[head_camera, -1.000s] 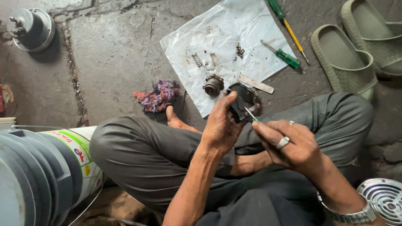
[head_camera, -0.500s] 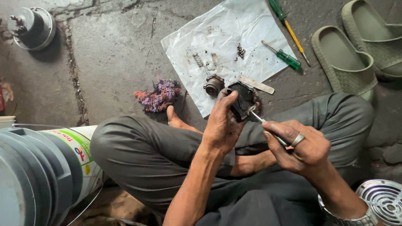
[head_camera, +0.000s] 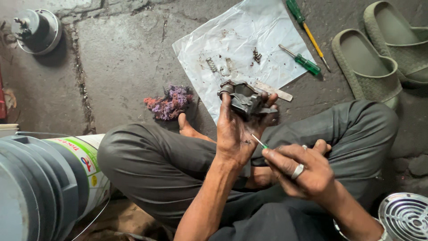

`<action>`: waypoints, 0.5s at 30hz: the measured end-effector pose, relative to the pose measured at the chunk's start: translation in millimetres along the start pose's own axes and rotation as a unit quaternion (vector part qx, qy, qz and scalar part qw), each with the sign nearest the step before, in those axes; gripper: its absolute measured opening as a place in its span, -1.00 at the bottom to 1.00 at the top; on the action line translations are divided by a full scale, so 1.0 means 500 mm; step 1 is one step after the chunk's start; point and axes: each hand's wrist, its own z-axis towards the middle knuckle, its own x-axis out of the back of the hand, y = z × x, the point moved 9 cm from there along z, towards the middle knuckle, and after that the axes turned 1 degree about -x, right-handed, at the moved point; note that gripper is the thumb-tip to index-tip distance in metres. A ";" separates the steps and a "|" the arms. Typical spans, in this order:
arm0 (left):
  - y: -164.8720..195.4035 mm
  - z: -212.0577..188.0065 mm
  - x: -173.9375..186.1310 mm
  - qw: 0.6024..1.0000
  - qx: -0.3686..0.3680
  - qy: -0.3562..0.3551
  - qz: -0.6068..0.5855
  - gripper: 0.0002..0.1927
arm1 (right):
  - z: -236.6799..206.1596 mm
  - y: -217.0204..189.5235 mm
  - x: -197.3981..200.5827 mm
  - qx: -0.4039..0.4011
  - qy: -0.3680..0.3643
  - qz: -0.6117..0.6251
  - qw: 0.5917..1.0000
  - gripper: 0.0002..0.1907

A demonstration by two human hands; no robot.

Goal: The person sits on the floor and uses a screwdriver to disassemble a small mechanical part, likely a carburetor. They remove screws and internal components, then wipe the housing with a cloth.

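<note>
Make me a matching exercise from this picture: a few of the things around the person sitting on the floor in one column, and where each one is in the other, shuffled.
Things:
1. dark metal part
2. small screwdriver
3. purple rag
4. two green-handled screwdrivers

Places:
A. on the bare floor, just left of the white sheet
B. held up in the left hand
C. lying at the right edge of the white sheet
D. pinched in the right hand, tip towards the left palm

Pairs: 1-B, 2-D, 3-A, 4-C
</note>
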 end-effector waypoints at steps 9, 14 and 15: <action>0.017 -0.005 -0.013 0.998 -0.047 -0.002 -0.041 -0.40 | -0.049 -0.049 -0.017 0.085 -0.029 0.040 0.995 -0.72; 0.008 -0.011 -0.027 0.997 -0.036 -0.007 -0.066 -0.29 | -0.132 0.113 -0.044 -0.379 0.102 0.394 0.831 -0.80; 0.006 -0.013 -0.037 0.996 -0.035 -0.028 -0.083 -0.31 | -0.175 0.141 -0.089 -0.491 0.131 0.503 0.699 -0.78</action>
